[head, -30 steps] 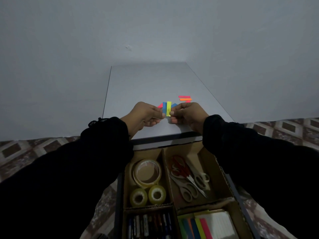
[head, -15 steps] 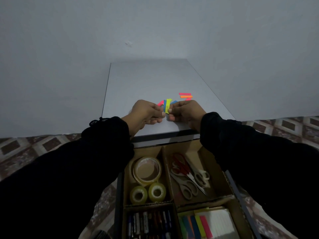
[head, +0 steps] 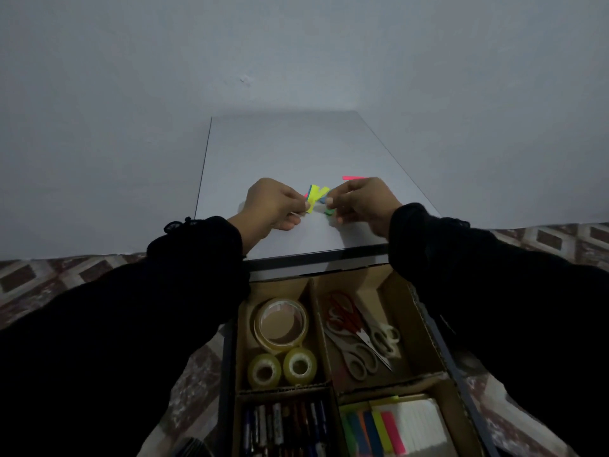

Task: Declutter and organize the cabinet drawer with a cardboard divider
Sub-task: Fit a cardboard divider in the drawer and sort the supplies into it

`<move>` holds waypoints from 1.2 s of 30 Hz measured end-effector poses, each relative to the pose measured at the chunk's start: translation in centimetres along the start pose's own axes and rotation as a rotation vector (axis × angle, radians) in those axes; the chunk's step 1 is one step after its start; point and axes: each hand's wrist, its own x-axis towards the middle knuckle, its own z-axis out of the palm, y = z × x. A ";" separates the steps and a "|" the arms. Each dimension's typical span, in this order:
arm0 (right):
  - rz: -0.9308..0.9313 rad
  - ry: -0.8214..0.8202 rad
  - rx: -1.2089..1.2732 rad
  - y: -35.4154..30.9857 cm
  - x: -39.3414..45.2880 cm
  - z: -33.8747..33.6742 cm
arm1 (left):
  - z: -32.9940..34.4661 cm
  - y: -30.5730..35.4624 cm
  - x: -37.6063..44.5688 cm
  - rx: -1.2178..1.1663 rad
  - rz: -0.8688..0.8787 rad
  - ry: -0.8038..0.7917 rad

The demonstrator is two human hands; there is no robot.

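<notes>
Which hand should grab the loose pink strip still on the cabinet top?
Right. The right hand sits just in front of the pink paper strip; the left hand is farther away and pinches the yellow and blue sticky strips.

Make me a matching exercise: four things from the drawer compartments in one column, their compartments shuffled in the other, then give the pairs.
Things:
1. tape rolls
2. scissors
3. pens
4. sticky flags

Compartments of the cardboard divider:
A. near right
B. far left
C. near left
D. far right

Pairs: 1-B, 2-D, 3-C, 4-A
</notes>
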 end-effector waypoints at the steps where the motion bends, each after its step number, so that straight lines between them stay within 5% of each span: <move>1: -0.047 0.052 -0.159 -0.2 0.5 -0.6 | -0.6 0.0 0.2 0.112 0.040 0.023; 5: -0.183 0.169 -0.828 -0.9 2.4 -2.9 | -3.0 -0.3 0.7 0.678 0.215 0.091; 9: -0.186 0.133 -1.013 -1.4 2.6 -3.0 | -3.8 -0.9 0.4 0.929 0.280 0.141; 36: -0.191 -0.115 -1.248 -1.7 2.1 -3.3 | -3.4 -1.8 -0.1 1.001 0.388 0.157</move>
